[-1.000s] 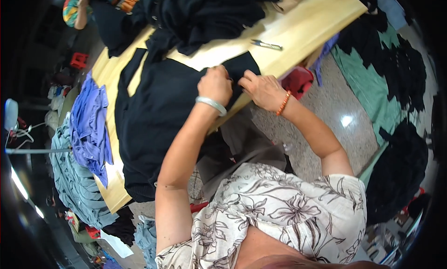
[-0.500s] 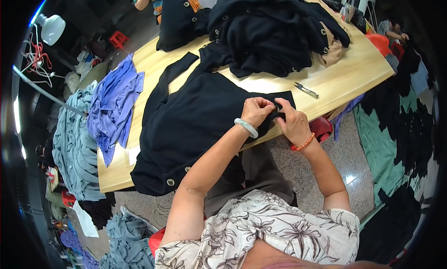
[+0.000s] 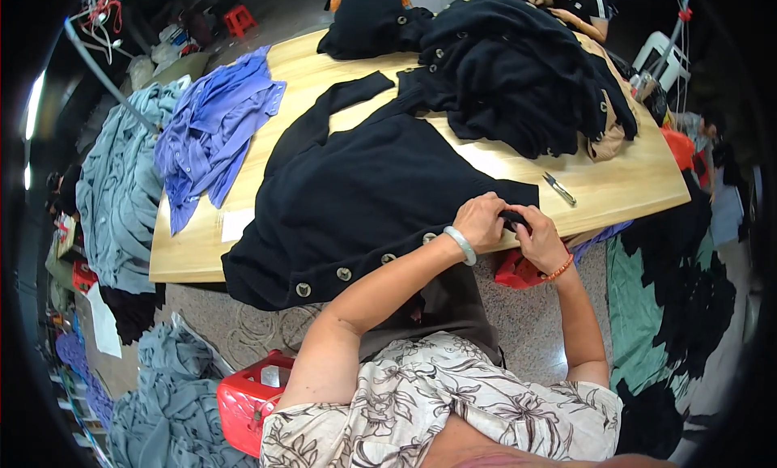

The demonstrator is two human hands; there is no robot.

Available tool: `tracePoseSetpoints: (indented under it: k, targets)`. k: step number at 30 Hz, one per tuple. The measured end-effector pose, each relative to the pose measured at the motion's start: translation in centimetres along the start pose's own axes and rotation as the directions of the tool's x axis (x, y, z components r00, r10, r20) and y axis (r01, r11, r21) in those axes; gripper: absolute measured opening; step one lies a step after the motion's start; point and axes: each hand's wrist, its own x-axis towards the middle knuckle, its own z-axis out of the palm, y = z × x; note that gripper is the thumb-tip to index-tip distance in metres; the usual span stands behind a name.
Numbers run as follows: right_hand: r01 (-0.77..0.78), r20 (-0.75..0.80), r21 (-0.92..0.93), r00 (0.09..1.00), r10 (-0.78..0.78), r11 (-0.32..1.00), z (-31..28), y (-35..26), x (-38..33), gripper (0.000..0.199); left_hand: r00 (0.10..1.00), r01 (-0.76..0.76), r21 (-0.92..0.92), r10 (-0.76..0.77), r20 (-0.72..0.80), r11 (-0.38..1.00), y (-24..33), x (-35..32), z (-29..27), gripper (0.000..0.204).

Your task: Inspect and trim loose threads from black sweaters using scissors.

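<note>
A black knit cardigan is spread over the near side of the wooden table, its row of buttons along the near edge. My left hand pinches the cardigan's edge at its right end, close to the table's front edge. Facing it, my right hand grips the same dark edge between thumb and fingers. The fabric between the two hands is folded, and the fingertips partly cover it. Beyond my hands, a pair of thread snips lies on the bare wood.
A large heap of black cardigans covers the far side of the table. Purple garments and grey-blue ones hang over the left end. A red stool stands beside me. Across the table, a person sits working.
My view has shifted, bringing more of the cardigan's buttoned edge into sight. Both hands have drawn closer together on the fabric edge. The snips still lie on the table.
</note>
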Motion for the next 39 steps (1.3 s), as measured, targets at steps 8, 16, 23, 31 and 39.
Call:
tracePoseSetpoints:
  k: [8, 16, 23, 31, 39]
  targets:
    - [0.036, -0.03, -0.148, 0.999, -0.041, 0.988, 1.0, -0.5, -0.4, 0.028, 0.996, 0.067, -0.169, -0.077, -0.052, 0.983, -1.2, -0.4, 0.9, 0.02]
    - [-0.205, 0.074, 0.149, 0.978, 0.196, 0.967, 0.2, 2.2, -0.6, 0.019, 0.971, -0.075, -0.327, -0.005, -0.239, 0.942, -2.4, -1.3, 1.3, 0.013]
    - [-0.23, -0.058, 0.464, 0.956, 0.288, 0.856, -2.7, -1.2, 2.1, 0.025, 0.91, 0.116, 0.474, 0.098, -0.404, 0.873, 1.7, -10.9, -7.7, 0.079]
    - [0.003, -0.115, 0.282, 0.993, 0.03, 0.959, -0.1, -2.5, 5.2, 0.034, 0.823, 0.294, 0.534, 0.074, -0.563, 0.792, -1.9, -18.7, -15.7, 0.054]
    - [0.523, -0.082, 0.05, 0.851, -0.519, 0.851, 5.2, -14.5, 6.8, 0.091, 0.476, -0.476, 0.462, 0.661, -0.579, 0.748, 10.5, -7.9, -15.3, 0.027]
